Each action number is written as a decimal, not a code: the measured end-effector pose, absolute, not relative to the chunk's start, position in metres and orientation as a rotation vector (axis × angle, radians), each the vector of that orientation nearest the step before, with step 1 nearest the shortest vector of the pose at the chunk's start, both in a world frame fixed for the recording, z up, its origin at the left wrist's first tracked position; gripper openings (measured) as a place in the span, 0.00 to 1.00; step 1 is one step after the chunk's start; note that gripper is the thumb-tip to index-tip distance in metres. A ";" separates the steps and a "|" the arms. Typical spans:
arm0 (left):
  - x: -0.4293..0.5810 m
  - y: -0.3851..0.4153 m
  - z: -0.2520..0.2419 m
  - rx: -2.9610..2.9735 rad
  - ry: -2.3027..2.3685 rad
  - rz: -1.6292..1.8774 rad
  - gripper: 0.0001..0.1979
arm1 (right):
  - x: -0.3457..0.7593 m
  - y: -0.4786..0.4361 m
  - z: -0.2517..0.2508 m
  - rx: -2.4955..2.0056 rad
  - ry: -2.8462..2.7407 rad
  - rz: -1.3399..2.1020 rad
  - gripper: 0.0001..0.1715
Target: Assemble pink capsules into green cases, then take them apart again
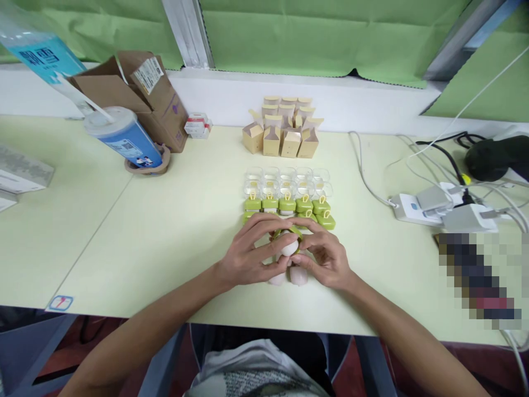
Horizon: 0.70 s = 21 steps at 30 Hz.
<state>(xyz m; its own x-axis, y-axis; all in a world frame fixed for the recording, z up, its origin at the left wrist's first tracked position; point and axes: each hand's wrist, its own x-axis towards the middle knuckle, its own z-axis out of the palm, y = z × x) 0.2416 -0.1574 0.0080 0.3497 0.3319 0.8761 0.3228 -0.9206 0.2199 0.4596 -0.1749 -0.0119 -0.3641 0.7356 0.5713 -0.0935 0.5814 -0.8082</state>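
Both my left hand point(256, 251) and my right hand point(326, 253) are closed around a small item near the table's front. It has a round white part point(290, 246) set against a green cap-like piece point(296, 231). Under my fingers, pale pinkish-white pieces point(298, 275) lie on the table, partly hidden. Just beyond my hands stand several green caps with yellow loops point(287, 206), in rows; my fingers cover some of the nearer row. Behind them are clear plastic cups point(287, 182), also in rows.
Open small cardboard boxes point(271, 140) stand at the back. To the left are a blue canister point(134, 143), a brown carton point(165, 110) and a small white-and-red box point(198, 125). On the right, a power strip point(415, 209) with cables and a black device point(491, 157) lie beside a pixelated area.
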 end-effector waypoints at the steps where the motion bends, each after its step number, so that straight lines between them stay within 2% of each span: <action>1: 0.241 -0.156 0.009 2.579 0.623 1.653 0.21 | 0.460 -0.174 -0.012 -0.532 -1.737 0.953 0.14; 8: 0.230 -0.146 0.016 2.626 0.465 1.452 0.17 | 0.463 -0.169 -0.013 -0.551 -1.783 0.843 0.10; 14: 0.227 -0.146 0.011 2.614 0.460 1.463 0.16 | 0.460 -0.174 -0.017 -0.656 -1.688 0.973 0.04; 21: 0.232 -0.149 0.004 2.537 0.493 1.598 0.15 | 0.459 -0.179 -0.016 -0.670 -1.610 1.056 0.06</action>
